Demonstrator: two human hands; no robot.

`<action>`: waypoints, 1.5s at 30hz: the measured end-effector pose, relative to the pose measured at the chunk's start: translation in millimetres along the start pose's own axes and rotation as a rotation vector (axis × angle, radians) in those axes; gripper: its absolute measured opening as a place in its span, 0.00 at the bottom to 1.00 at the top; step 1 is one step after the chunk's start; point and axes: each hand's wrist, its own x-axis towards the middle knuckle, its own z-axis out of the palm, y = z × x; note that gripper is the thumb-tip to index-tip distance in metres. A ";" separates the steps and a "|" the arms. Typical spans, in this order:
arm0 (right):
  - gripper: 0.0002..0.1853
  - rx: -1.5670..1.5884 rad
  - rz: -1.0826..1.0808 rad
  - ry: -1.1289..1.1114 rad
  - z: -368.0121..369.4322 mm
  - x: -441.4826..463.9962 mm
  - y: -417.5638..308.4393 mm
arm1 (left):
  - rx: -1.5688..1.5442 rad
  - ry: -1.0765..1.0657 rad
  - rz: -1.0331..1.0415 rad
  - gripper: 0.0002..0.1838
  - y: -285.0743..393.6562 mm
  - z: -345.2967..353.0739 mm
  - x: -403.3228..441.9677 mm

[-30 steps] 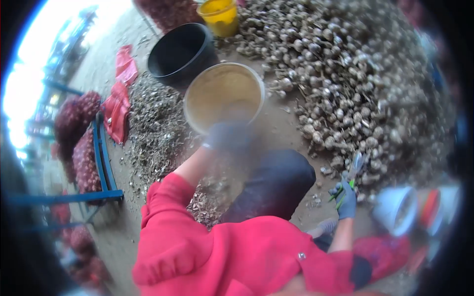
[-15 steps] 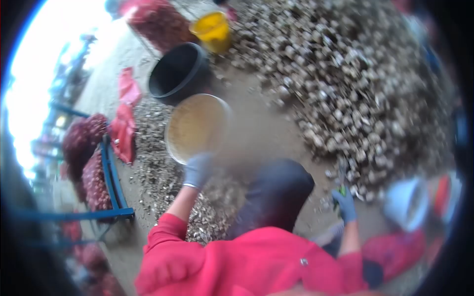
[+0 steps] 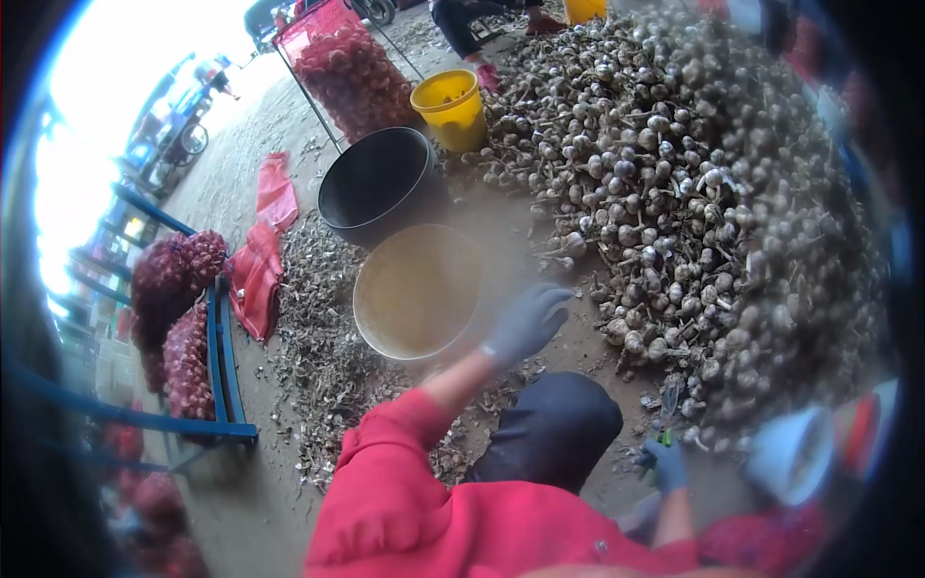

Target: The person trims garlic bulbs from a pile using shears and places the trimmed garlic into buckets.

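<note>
My left hand (image 3: 528, 324), in a grey glove, stretches over bare ground between a round pale tub (image 3: 420, 291) and a big heap of garlic bulbs (image 3: 665, 207). Its fingers are extended and nothing shows in them. Low at the right, my right hand (image 3: 668, 469), gloved too, is closed around green-handled shears (image 3: 663, 441). The blades are hard to make out against the nearest bulbs. The tub's inside looks tan, blurred by haze. Touching it from behind is a black bucket (image 3: 378, 183).
A yellow bucket (image 3: 451, 111) and a red mesh sack of garlic (image 3: 352, 77) stand farther back, near another person's leg (image 3: 456, 27). Stem trimmings (image 3: 323, 356) cover the ground at left. Filled sacks (image 3: 188, 361) lean by a blue metal frame (image 3: 220, 347). At right is a pale bucket (image 3: 792, 453).
My left hand has left the pale tub's rim and moved right, towards the garlic heap. My right hand keeps hold of the shears. The camera view has shifted, showing more of the background.
</note>
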 end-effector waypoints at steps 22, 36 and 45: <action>0.26 -0.035 0.199 -0.049 3.4 12.1 10.8 | -0.678 -0.324 -0.866 0.29 -186.4 215.3 86.9; 0.36 -0.919 -0.430 0.175 55.2 57.5 -69.3 | -0.436 -0.337 -0.021 0.15 -86.7 186.6 0.7; 0.31 -1.276 -0.436 0.169 54.9 36.2 -82.3 | -0.170 -0.569 0.182 0.24 -44.0 165.9 -24.0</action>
